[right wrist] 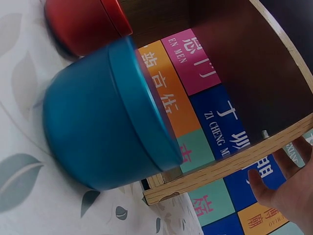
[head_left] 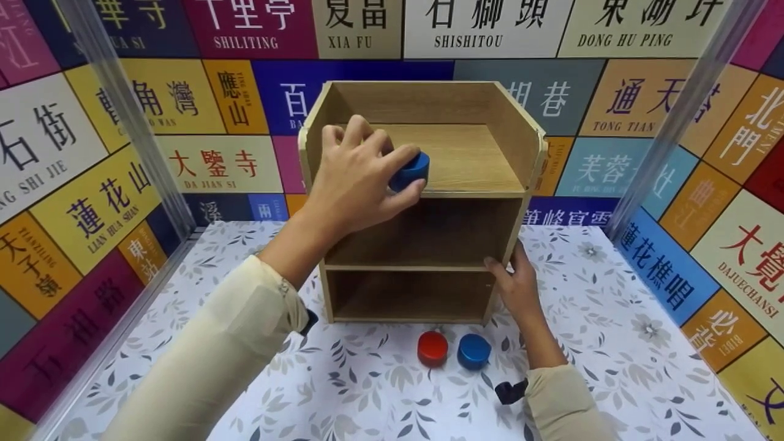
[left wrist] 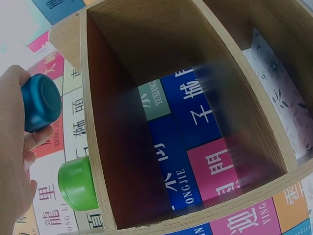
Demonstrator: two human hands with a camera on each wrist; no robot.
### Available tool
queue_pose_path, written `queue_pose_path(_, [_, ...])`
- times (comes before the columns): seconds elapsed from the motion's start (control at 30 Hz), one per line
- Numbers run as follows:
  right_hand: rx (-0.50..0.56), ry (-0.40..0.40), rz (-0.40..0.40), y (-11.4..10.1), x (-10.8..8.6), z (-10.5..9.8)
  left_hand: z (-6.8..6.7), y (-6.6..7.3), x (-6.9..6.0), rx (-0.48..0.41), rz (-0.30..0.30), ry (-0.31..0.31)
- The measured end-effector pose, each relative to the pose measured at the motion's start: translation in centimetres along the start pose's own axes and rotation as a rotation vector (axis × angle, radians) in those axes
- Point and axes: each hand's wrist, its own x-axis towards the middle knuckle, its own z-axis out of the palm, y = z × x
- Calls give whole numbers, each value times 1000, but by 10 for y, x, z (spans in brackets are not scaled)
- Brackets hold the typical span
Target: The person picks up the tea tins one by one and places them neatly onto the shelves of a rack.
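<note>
My left hand (head_left: 361, 174) grips a small round blue tin (head_left: 411, 171) between thumb and fingers, at the top level of a wooden shelf unit (head_left: 407, 267). The left wrist view shows this blue tin (left wrist: 43, 103) tilted, and a green tin (left wrist: 78, 183) by the unit's top board; the head view does not show the green one. Low on the unit's right side, my right hand (head_left: 517, 285) holds the side panel, thumb at its front edge. A red tin (head_left: 432, 349) and a second blue tin (head_left: 474, 351) stand on the table before the unit.
The unit has a raised rim around its top and two compartments below. A floral cloth (head_left: 612, 367) covers the table. Walls with colourful printed signs (head_left: 202, 162) rise behind and beside it, with clear posts (head_left: 667, 116) at the corners.
</note>
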Motion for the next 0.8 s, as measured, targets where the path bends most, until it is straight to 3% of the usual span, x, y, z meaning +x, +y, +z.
queue_pose_path(0.43, [-14, 9, -19, -1, -1, -1, 8, -12, 6, 36, -71, -63])
queue_pose_path(0.8, [-16, 7, -10, -1, -2, 0, 16, -15, 5, 54, -73, -93])
